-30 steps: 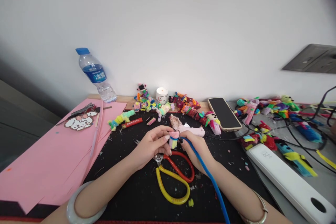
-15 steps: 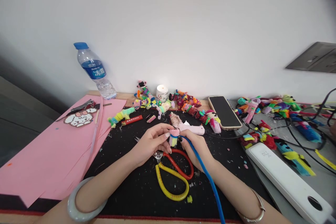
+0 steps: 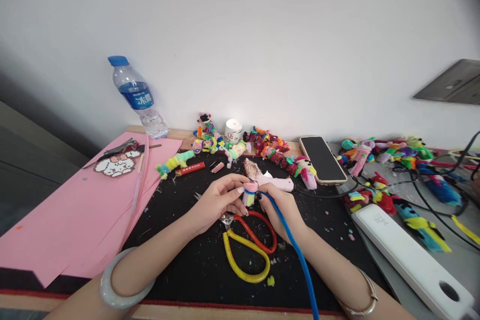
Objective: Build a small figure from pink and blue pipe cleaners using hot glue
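My left hand (image 3: 226, 196) pinches a small pipe-cleaner bundle (image 3: 250, 196) with a pink top and yellow and pale strands hanging below. A long blue pipe cleaner (image 3: 300, 251) crosses the bundle under the pink part and trails down past the front edge of the mat. My right hand (image 3: 279, 208) is closed at the bundle's right side, its thumb and finger on the blue pipe cleaner. Just below the hands lie scissors (image 3: 254, 256) with one red and one yellow handle, their blades partly hidden by my left hand.
Behind my hands is a pink glue gun (image 3: 275, 183) on the black mat (image 3: 180, 265). Pipe-cleaner figures (image 3: 275, 156), a white cup (image 3: 233, 131) and a phone (image 3: 323, 161) line the back. Pink paper (image 3: 75, 210) and a bottle (image 3: 137, 96) are left; a white power strip (image 3: 410, 257) and cables right.
The whole view has shifted slightly. Both hands keep their hold at the bundle, and the blue pipe cleaner's trailing part lies a little differently.
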Motion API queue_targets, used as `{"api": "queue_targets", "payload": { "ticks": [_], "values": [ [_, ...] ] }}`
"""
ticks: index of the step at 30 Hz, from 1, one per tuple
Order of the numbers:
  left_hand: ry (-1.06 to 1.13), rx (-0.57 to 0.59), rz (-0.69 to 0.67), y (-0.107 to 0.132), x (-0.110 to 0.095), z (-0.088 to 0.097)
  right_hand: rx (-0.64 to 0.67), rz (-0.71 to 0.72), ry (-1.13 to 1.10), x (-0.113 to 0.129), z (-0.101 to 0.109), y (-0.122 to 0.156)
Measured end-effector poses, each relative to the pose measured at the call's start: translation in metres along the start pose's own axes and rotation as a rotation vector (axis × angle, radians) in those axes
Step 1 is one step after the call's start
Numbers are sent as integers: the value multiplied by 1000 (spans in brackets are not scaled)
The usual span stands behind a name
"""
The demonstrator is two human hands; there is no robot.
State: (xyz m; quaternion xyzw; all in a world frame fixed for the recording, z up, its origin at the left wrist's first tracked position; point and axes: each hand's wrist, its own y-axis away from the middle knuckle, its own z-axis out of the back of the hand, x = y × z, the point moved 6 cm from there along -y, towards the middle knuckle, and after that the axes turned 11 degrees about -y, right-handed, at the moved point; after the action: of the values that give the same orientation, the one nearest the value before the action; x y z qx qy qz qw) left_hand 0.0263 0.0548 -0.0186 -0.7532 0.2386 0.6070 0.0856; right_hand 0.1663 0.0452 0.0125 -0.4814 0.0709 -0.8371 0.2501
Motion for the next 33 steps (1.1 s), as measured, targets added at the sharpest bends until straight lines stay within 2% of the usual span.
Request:
{"api": "queue_targets", "payload": {
  "ticks": [33],
  "values": [
    [-47, -6, 8, 2, -5, -2, 1, 25, -62, -2, -2, 3]
  ]
}}
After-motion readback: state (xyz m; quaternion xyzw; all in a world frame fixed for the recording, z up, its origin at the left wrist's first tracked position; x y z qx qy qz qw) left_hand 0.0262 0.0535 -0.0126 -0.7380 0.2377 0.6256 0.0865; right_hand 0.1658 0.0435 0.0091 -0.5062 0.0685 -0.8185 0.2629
